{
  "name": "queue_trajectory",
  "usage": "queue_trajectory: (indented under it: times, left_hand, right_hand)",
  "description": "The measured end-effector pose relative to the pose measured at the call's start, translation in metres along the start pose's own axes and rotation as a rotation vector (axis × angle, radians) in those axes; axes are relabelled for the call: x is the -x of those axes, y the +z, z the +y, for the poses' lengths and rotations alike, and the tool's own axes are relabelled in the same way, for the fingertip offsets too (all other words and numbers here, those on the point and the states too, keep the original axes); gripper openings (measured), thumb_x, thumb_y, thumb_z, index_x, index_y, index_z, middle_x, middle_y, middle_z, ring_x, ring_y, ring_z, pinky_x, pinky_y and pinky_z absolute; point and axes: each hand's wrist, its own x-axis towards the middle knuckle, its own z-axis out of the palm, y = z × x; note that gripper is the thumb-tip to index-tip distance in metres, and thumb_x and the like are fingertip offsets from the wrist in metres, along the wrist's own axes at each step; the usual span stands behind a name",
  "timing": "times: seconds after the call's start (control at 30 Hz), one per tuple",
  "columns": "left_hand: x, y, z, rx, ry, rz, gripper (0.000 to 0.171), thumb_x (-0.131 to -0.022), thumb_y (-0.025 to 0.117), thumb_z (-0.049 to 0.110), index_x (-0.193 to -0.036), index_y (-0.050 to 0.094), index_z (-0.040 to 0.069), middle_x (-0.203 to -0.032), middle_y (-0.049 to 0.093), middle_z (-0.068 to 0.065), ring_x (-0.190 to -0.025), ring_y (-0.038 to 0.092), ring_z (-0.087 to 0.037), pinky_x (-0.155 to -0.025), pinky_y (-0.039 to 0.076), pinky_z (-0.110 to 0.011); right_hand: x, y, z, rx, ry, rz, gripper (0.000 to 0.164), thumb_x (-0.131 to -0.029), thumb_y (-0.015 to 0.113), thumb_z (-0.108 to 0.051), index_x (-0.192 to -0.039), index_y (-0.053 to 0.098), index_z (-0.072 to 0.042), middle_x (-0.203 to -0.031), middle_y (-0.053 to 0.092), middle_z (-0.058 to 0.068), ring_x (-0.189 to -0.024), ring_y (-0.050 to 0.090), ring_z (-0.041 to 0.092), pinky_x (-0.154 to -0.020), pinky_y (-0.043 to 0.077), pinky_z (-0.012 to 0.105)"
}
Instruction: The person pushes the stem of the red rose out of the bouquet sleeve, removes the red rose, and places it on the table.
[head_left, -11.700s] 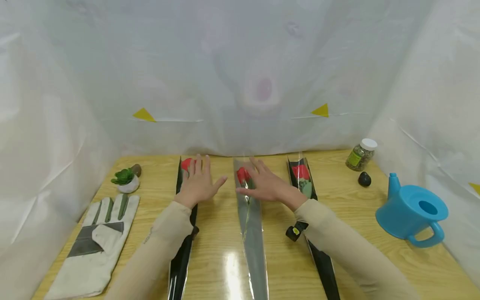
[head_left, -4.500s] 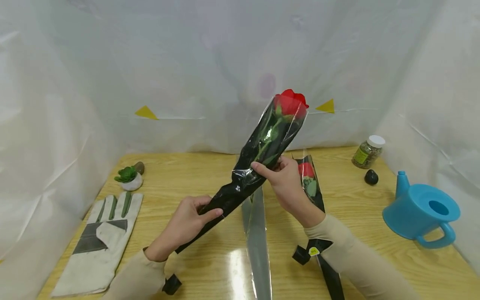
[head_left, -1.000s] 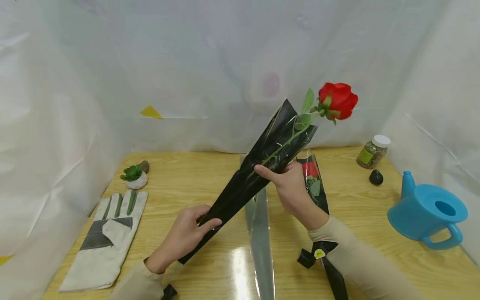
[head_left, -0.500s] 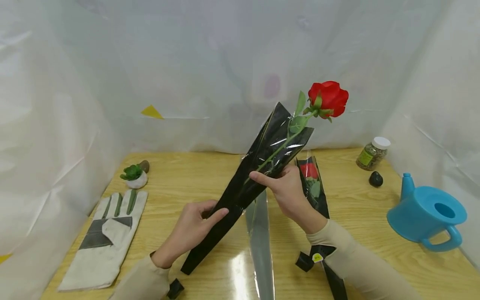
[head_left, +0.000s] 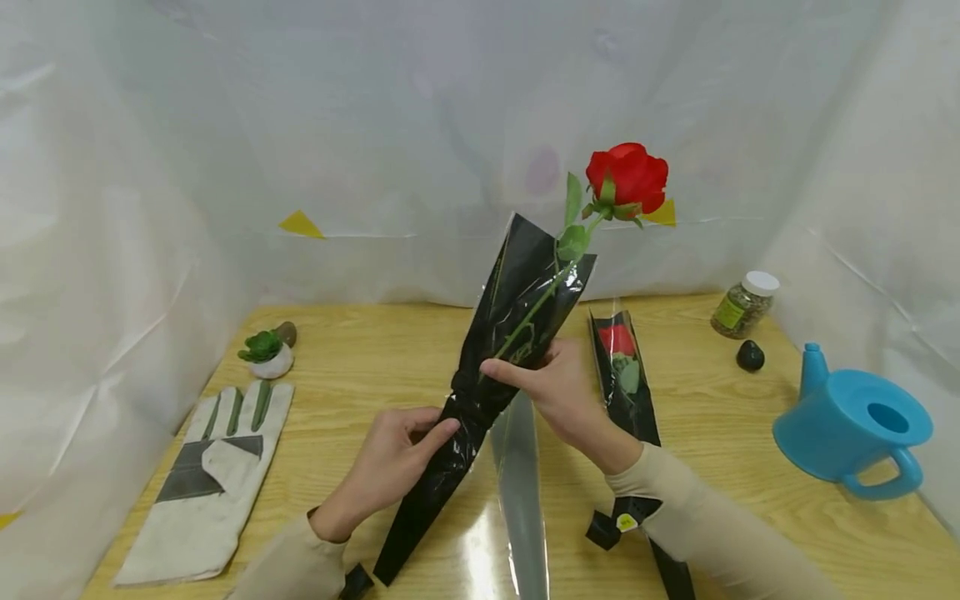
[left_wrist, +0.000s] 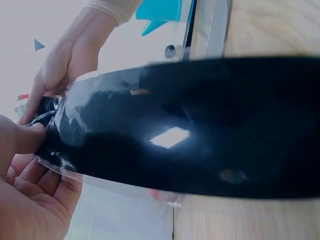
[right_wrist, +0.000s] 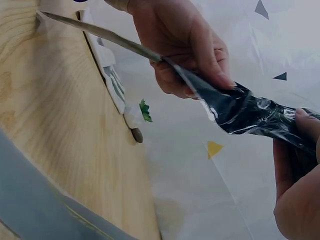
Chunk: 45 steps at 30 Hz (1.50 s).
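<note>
A red rose [head_left: 628,177] on a green leafy stem sticks out of the top of its black, clear-fronted sleeve [head_left: 536,242], tilted up to the right above the table. My left hand [head_left: 393,458] pinches the sleeve's narrow lower part between thumb and fingers. Higher up, my right hand [head_left: 566,404] grips it with the thumb across the front. Between both hands the film is creased, as the right wrist view also shows at the crumpled sleeve [right_wrist: 235,107]. Most of the fingers behind the sleeve are hidden in the head view.
Below lies a grey sleeve [head_left: 522,500], its upper end covered. Another wrapped rose [head_left: 618,342] lies to the right. A work glove [head_left: 210,492], potted succulent [head_left: 266,352] and brown stone [head_left: 287,333] are left; a jar [head_left: 745,304], black stone [head_left: 750,356] and blue watering can [head_left: 852,433] right.
Over the last second, the rose and sleeve swing left and more upright, and the film bunches between my hands. Against 4.5 s ago, the bloom now stands outside the sleeve's mouth.
</note>
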Motion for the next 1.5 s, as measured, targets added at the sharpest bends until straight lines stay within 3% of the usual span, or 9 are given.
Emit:
queue_trajectory:
  times: [0.1, 0.3, 0.5, 0.63, 0.73, 0.83, 1.07, 1.27, 1.5]
  left_hand:
    - [-0.001, 0.004, -0.001, 0.008, -0.009, 0.008, 0.020, -0.101, 0.060, 0.027, -0.094, 0.075, 0.016, -0.077, 0.070, 0.010, -0.062, 0.063, -0.008, -0.058, 0.049, -0.026]
    - [-0.004, 0.010, -0.001, 0.011, -0.015, 0.032, 0.020, -0.101, 0.060, 0.029, -0.097, 0.075, 0.016, -0.074, 0.069, 0.012, -0.055, 0.054, -0.008, -0.054, 0.043, -0.025]
    - [-0.003, 0.010, -0.002, 0.051, -0.042, 0.001, 0.019, -0.099, 0.062, 0.025, -0.105, 0.075, 0.012, -0.087, 0.073, 0.007, -0.071, 0.067, -0.011, -0.063, 0.051, -0.027]
    - [-0.001, 0.007, -0.002, 0.038, -0.029, -0.026, 0.020, -0.099, 0.062, 0.029, -0.089, 0.072, 0.015, -0.070, 0.062, 0.012, -0.056, 0.052, -0.006, -0.056, 0.041, -0.023]
    - [0.002, 0.005, -0.004, 0.024, -0.020, -0.037, 0.033, -0.099, 0.062, 0.031, -0.070, 0.057, 0.015, -0.056, 0.040, 0.012, -0.047, 0.034, -0.006, -0.051, 0.030, -0.022]
    - [0.007, 0.004, -0.008, 0.036, -0.023, -0.037, 0.044, -0.098, 0.063, 0.026, -0.063, 0.041, 0.014, -0.054, 0.026, 0.011, -0.045, 0.026, -0.005, -0.049, 0.025, -0.021]
    - [0.010, 0.003, -0.008, 0.054, -0.023, -0.037, 0.030, -0.100, 0.062, 0.026, -0.073, 0.055, 0.013, -0.052, 0.031, 0.011, -0.044, 0.030, -0.005, -0.047, 0.027, -0.021]
    - [0.007, 0.006, -0.007, 0.004, 0.003, 0.017, 0.039, -0.101, 0.059, 0.028, -0.067, 0.046, 0.015, -0.054, 0.029, 0.013, -0.047, 0.029, -0.004, -0.049, 0.027, -0.021]
    - [0.004, 0.011, -0.005, 0.015, 0.054, 0.043, 0.027, -0.099, 0.062, 0.019, -0.073, 0.059, 0.014, -0.058, 0.041, 0.015, -0.052, 0.037, -0.002, -0.060, 0.043, -0.024]
  right_hand:
    - [0.003, 0.004, 0.005, -0.015, 0.009, -0.023, 0.030, -0.080, 0.085, -0.013, -0.103, 0.071, -0.001, -0.097, 0.072, 0.014, -0.090, 0.068, 0.028, -0.077, 0.054, 0.039]
    - [0.008, 0.011, 0.013, -0.035, 0.029, -0.059, 0.034, -0.080, 0.085, -0.013, -0.106, 0.069, 0.000, -0.100, 0.071, 0.015, -0.093, 0.068, 0.032, -0.078, 0.055, 0.039]
    - [0.008, 0.010, 0.009, -0.040, 0.044, -0.076, 0.032, -0.081, 0.084, -0.011, -0.106, 0.067, 0.001, -0.098, 0.071, 0.015, -0.092, 0.068, 0.031, -0.078, 0.055, 0.039]
    - [0.006, 0.007, 0.004, -0.034, 0.047, -0.062, 0.031, -0.080, 0.084, -0.009, -0.104, 0.067, 0.002, -0.097, 0.071, 0.015, -0.091, 0.068, 0.029, -0.078, 0.055, 0.038]
    - [0.003, 0.003, 0.000, -0.034, 0.050, -0.042, 0.031, -0.079, 0.084, -0.008, -0.103, 0.067, 0.002, -0.097, 0.071, 0.013, -0.091, 0.068, 0.027, -0.079, 0.054, 0.037]
    - [0.000, -0.003, -0.003, -0.037, 0.055, -0.019, 0.032, -0.080, 0.083, -0.007, -0.106, 0.067, 0.000, -0.099, 0.071, 0.012, -0.093, 0.068, 0.026, -0.082, 0.054, 0.037]
    - [-0.002, -0.006, -0.006, 0.010, 0.076, -0.026, 0.037, -0.078, 0.086, -0.013, -0.107, 0.067, -0.001, -0.102, 0.071, 0.012, -0.097, 0.067, 0.028, -0.084, 0.053, 0.038]
    - [0.001, -0.001, -0.002, -0.004, 0.069, -0.065, 0.039, -0.077, 0.087, -0.016, -0.107, 0.067, -0.001, -0.103, 0.070, 0.015, -0.095, 0.067, 0.028, -0.081, 0.054, 0.038]
    - [0.008, 0.008, 0.005, -0.001, 0.071, -0.108, 0.036, -0.077, 0.088, -0.014, -0.105, 0.068, -0.003, -0.101, 0.070, 0.013, -0.094, 0.067, 0.030, -0.079, 0.054, 0.040]
